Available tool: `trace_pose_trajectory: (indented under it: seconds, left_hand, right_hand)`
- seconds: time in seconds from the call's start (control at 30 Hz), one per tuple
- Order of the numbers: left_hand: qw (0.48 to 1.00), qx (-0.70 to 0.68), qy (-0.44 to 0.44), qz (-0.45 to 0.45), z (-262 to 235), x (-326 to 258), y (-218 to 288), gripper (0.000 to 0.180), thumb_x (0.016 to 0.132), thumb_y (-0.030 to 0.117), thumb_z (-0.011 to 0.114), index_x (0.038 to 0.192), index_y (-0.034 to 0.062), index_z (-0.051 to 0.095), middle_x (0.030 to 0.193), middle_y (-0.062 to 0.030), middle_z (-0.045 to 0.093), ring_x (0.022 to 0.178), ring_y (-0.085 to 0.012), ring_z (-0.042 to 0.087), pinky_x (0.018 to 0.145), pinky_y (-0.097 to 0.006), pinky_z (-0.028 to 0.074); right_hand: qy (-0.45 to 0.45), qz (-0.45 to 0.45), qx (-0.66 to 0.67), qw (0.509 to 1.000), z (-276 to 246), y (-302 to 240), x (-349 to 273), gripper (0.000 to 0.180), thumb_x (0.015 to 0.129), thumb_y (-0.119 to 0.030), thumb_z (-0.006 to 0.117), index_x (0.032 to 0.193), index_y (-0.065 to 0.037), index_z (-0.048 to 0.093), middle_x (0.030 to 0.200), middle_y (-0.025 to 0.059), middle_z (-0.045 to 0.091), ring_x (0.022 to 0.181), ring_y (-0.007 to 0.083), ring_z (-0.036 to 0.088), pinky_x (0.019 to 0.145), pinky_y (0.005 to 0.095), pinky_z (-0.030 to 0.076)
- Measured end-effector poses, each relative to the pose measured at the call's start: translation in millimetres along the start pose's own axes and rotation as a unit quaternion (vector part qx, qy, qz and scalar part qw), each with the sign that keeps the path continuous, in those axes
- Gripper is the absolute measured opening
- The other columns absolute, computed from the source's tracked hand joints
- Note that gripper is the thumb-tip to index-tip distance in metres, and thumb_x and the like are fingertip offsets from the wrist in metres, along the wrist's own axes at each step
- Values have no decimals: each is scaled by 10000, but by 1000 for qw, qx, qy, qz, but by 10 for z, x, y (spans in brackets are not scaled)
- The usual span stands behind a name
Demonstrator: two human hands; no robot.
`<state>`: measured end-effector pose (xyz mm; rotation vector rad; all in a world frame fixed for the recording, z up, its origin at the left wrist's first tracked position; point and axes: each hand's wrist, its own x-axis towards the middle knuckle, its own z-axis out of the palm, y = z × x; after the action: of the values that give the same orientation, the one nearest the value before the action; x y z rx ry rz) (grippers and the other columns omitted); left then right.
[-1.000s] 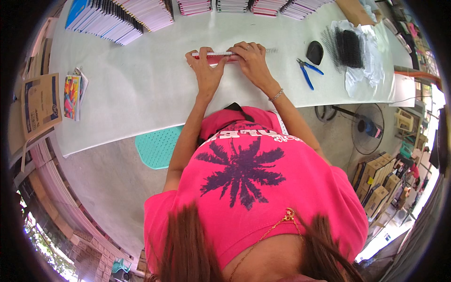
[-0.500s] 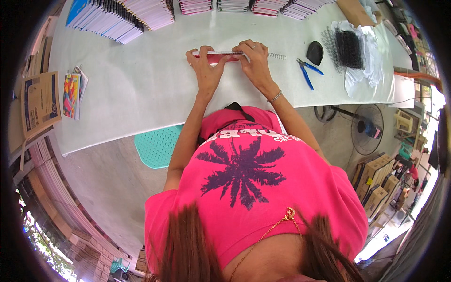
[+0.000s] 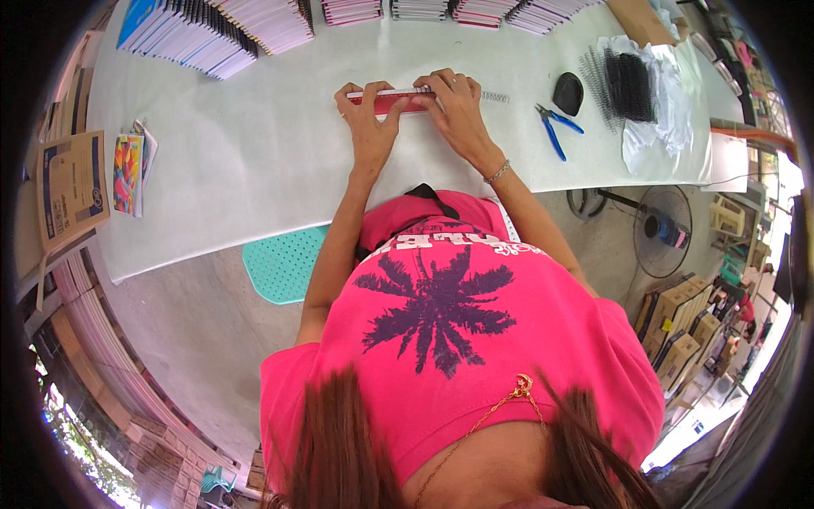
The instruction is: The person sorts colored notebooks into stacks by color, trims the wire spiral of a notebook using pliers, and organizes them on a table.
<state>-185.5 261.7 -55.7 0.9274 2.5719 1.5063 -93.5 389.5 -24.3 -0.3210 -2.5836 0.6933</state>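
A small red notebook (image 3: 392, 102) lies on the white table (image 3: 254, 161), held between both hands. My left hand (image 3: 365, 119) grips its left end and lower edge. My right hand (image 3: 458, 106) covers its right end, fingers curled over the top edge. A metal spiral coil (image 3: 494, 97) sticks out to the right of the notebook, just past my right hand. A bracelet sits on my right wrist.
Blue-handled pliers (image 3: 555, 127) and a black oval object (image 3: 568, 92) lie to the right, beside black coils on clear plastic (image 3: 632, 85). Rows of stacked notebooks (image 3: 220, 30) line the far edge. Colourful booklets (image 3: 127, 170) and a cardboard box (image 3: 72, 191) sit left. A fan (image 3: 661, 229) stands below right.
Both hands stay on the red notebook; my right hand's fingers have shifted slightly along its top edge. Nothing else has moved.
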Motion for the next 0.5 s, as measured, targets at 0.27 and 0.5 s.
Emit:
trace_pose_trajectory:
  seconds: [0.27,0.5]
  left_hand:
    - [992,-4,-120,-25,-337,33,101,363,739,298,761,985,68,625,1019,-116,436,1005,-266,472,860,-375,409]
    - [920,-143,-322,-171,-856,-139,411,399,752,319,763,993,28,634,1027,-41,478,917,-156,542,765,-283,476]
  right_hand:
    - [0,26,3,1000,-257,265,38,195,853,-206,577,1037,-176,634,1020,40,581,982,250,522,875,487,340]
    - [-27,235,-257,937,-1309,2038,-453,586,696,-254,749,1244,-234,542,1109,169,577,1078,315,539,939,396,404]
